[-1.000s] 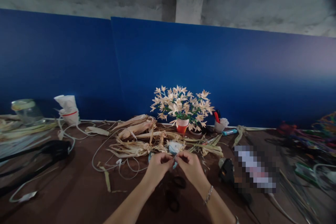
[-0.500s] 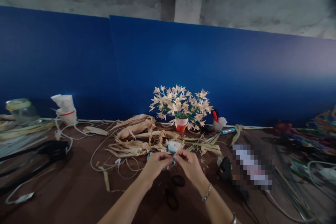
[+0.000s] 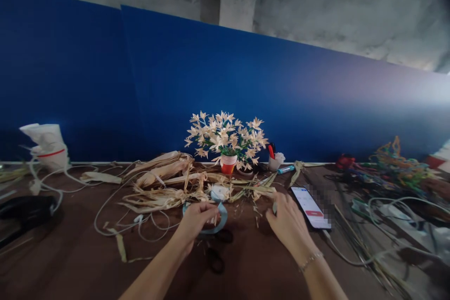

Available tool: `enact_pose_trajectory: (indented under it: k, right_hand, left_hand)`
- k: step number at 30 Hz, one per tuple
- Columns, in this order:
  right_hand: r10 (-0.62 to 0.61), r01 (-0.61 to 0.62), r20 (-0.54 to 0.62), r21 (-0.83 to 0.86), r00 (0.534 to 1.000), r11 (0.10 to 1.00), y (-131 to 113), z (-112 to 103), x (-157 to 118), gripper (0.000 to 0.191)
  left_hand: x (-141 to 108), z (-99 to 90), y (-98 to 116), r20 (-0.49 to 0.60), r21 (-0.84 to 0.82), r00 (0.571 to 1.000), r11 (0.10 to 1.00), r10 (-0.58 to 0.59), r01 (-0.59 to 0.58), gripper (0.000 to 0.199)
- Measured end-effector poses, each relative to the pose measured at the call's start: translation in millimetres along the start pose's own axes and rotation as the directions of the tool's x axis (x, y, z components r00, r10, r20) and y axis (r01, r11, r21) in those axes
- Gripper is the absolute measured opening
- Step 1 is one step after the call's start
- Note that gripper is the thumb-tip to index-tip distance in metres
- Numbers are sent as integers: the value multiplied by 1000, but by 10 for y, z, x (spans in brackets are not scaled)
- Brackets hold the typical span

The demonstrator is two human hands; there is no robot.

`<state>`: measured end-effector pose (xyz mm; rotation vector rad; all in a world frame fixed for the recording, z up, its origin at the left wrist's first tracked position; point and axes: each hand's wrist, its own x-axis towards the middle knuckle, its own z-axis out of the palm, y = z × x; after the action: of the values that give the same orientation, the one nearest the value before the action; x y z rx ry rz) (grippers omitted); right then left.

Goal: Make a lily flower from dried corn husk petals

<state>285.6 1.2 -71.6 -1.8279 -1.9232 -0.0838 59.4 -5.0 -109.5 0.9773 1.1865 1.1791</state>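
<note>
My left hand [image 3: 198, 220] pinches a light blue ribbon-like strip [image 3: 224, 218], which curls round in a loop beside the fingertips. Just below it, black loops like scissor handles [image 3: 214, 260] lie on the brown tabletop. My right hand [image 3: 288, 218] is low over the table left of a phone [image 3: 311, 208], its fingers bent round something. Only a small pale grey end [image 3: 274, 207] shows between thumb and fingers; the hand covers the rest. Behind the left hand sits a small white-and-blue object [image 3: 220, 192] among dry husks [image 3: 165, 173].
A red-and-white pot [image 3: 228, 164] with cream flowers stands at the back, near a small cup [image 3: 275, 163] holding red-handled tools. White cables [image 3: 98, 211] loop on the left. Tangled coloured cords [image 3: 390, 164], thin sticks [image 3: 358, 243] and a blue partition [image 3: 218, 70] are also around.
My hands were together on the blue strip. My right hand has let go and moved right, over a dark object with a pale end. The view has turned right.
</note>
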Motion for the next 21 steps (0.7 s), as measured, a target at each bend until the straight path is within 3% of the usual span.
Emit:
enact_pose_trajectory:
  k: [2,4,8,11,14,16,19,21]
  right_hand:
    - [160,-144,64,-209,985,967,190,-22,-99,33]
    - [247,-200,120,-309,962,930,310,21,-186,34]
    - [245,-174,178,-341,953,924,411,167,-260,24]
    - [195,-149,129,-298,972,943,457,202,-211,18]
    - [112,-108,27,-104,993,989,468,192,-104,20]
    - [4,3,-40,155,999,988,425,225,-46,20]
    - [-109,180,-154,580,982,795,282,393,-37,23]
    - [-99,195,-172,735,980,650,161,545,-80,32]
  left_hand:
    - [-14,12,9,5,-17,1000,1000,-16,16,23]
    - [-28,24,12,8,-27,1000,1000,-16,16,21]
    - [-57,44,16,11,-28,1000,1000,-13,13,19]
    - [-66,55,27,11,-31,1000,999,-28,28,17]
    - [-55,57,26,1,-38,999,999,-38,38,16]
    - [-43,52,15,10,-51,999,997,-49,49,17]
    - [-33,42,-2,27,-56,998,996,-63,64,18]
    - [-37,42,-6,33,-57,997,996,-62,64,19]
